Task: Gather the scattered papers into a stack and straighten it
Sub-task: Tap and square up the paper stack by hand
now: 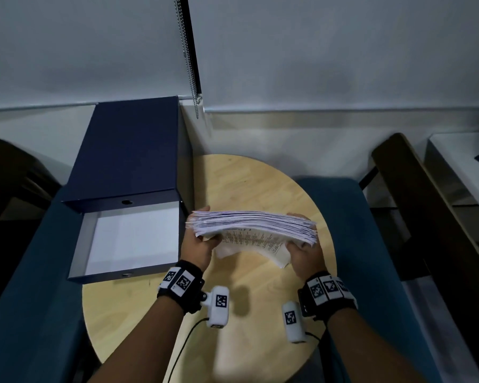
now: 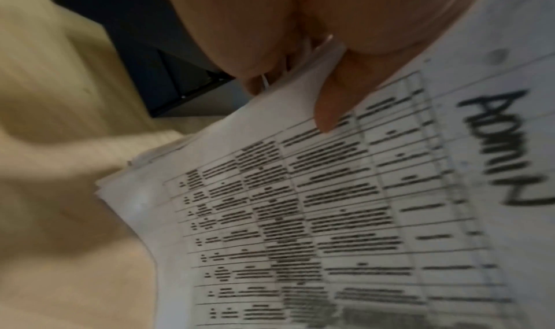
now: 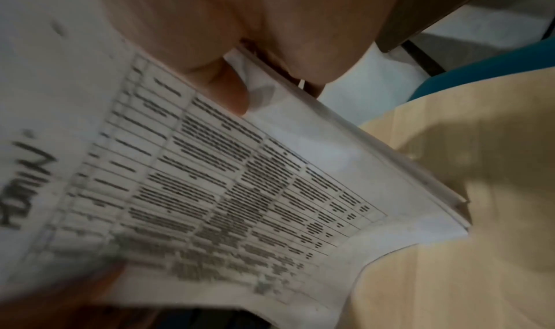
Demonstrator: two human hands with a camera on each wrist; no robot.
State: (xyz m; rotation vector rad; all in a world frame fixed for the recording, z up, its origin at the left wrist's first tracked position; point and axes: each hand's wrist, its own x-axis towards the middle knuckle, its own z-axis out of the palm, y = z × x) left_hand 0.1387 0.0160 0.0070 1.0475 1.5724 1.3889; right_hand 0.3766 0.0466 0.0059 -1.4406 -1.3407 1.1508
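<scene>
A thick stack of printed papers (image 1: 252,226) stands on edge above the round wooden table (image 1: 244,308), its lower sheets sagging toward me. My left hand (image 1: 201,241) grips the stack's left end, thumb on the near face. My right hand (image 1: 304,250) grips the right end the same way. In the left wrist view the near sheet (image 2: 330,215) shows a printed table and handwritten letters, with my thumb (image 2: 333,106) pressed on it. The right wrist view shows the same sheet (image 3: 225,191) under my right thumb (image 3: 231,94). The far fingers are mostly hidden behind the stack.
An open dark blue box file (image 1: 127,189) with a white inside lies at the left, overlapping the table's edge. Blue upholstered seats (image 1: 371,244) flank the table. A blind chain (image 1: 190,56) hangs at the back wall. Dark wooden furniture (image 1: 426,205) stands at right.
</scene>
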